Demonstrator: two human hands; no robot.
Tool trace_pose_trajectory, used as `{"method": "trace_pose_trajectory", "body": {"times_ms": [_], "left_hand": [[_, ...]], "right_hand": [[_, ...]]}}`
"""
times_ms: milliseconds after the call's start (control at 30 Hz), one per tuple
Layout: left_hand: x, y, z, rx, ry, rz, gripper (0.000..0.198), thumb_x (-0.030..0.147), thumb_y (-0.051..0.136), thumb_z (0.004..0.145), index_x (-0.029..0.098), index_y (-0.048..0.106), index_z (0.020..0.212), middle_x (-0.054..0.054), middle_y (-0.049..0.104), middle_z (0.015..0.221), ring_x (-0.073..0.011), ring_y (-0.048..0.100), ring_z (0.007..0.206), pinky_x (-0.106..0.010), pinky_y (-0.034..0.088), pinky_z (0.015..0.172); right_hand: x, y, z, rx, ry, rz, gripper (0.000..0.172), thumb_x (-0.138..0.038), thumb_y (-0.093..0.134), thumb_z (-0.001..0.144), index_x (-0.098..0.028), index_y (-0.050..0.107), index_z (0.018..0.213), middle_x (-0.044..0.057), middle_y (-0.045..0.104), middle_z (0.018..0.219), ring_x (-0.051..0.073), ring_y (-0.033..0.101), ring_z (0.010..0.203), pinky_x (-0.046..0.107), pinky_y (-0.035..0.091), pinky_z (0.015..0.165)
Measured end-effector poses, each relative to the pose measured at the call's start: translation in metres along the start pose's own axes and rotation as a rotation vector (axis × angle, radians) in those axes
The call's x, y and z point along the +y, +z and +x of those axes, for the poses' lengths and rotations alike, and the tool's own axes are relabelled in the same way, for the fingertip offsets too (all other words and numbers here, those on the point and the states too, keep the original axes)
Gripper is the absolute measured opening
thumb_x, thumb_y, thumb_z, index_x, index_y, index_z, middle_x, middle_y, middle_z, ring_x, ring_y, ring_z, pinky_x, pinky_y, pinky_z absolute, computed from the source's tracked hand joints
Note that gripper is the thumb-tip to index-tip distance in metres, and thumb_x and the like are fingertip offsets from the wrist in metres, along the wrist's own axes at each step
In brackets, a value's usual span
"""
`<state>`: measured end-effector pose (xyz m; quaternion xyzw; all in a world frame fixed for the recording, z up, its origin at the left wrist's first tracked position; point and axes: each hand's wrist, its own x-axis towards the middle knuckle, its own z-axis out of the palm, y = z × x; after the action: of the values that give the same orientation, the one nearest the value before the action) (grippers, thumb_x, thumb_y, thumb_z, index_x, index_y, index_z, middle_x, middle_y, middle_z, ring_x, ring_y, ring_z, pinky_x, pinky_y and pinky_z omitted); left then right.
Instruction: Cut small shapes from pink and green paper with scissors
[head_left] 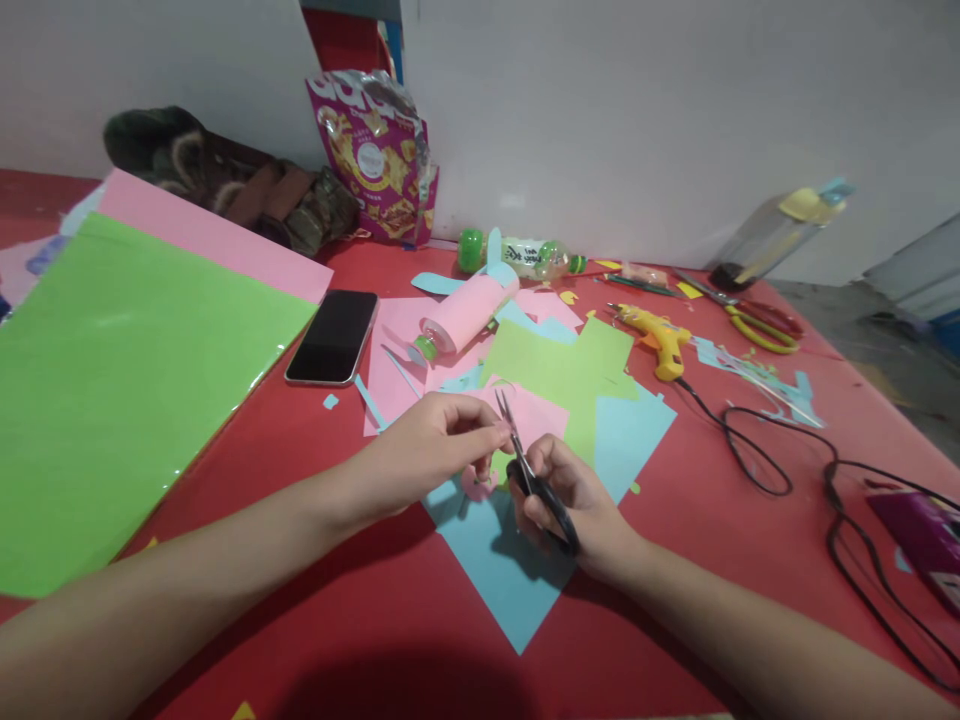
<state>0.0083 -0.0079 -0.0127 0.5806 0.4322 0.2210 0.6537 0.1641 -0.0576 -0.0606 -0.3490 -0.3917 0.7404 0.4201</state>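
Note:
Black-handled scissors [546, 508] are in my right hand [574, 500], its fingers in and around the handles. The blades point up and away, slightly parted. My left hand [454, 440] is pinched close beside the blades; whatever lies between its fingertips is too small to make out. Just under those fingers shows a small pink paper piece [480, 484], and I cannot tell whether they touch it. Below both hands lie a blue paper sheet [517, 590], a green paper sheet [559, 355] and a pink paper scrap [536, 415].
Beyond my hands lies a pink-wrapped bottle [472, 312]. A phone [334, 338] and large green sheets [135, 400] are on the left. Rightward are a yellow glue gun [656, 335], its black cord [832, 475] and yellow-handled scissors [761, 328]. A labelled bottle [525, 257] and snack bag [375, 160] stay behind.

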Motion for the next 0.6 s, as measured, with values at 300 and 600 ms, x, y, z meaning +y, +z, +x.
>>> {"method": "trace_pose_trajectory", "body": {"times_ms": [300,600], "left_hand": [[-0.0005,-0.0003,0.0011,-0.027,0.01,0.004,0.021,0.027,0.047,0.075,0.014,0.05,0.059,0.003,0.051,0.051,-0.0097,0.055,0.051,-0.022,0.045,0.053],[-0.0022,-0.0011,0.0005,-0.101,-0.017,0.098,0.018,0.028,0.048,0.073,0.015,0.051,0.062,0.001,0.054,0.057,-0.0118,0.057,0.055,-0.023,0.045,0.057]], "right_hand": [[-0.0001,-0.0002,0.0013,0.064,-0.04,-0.021,0.042,-0.038,0.067,0.062,-0.022,0.029,0.07,-0.01,0.043,0.055,0.002,0.041,0.033,0.011,0.028,0.029],[0.0,-0.0019,0.0031,0.091,-0.169,0.02,0.041,-0.042,0.065,0.063,-0.024,0.032,0.078,-0.005,0.044,0.068,0.009,0.051,0.057,0.016,0.042,0.037]]}}
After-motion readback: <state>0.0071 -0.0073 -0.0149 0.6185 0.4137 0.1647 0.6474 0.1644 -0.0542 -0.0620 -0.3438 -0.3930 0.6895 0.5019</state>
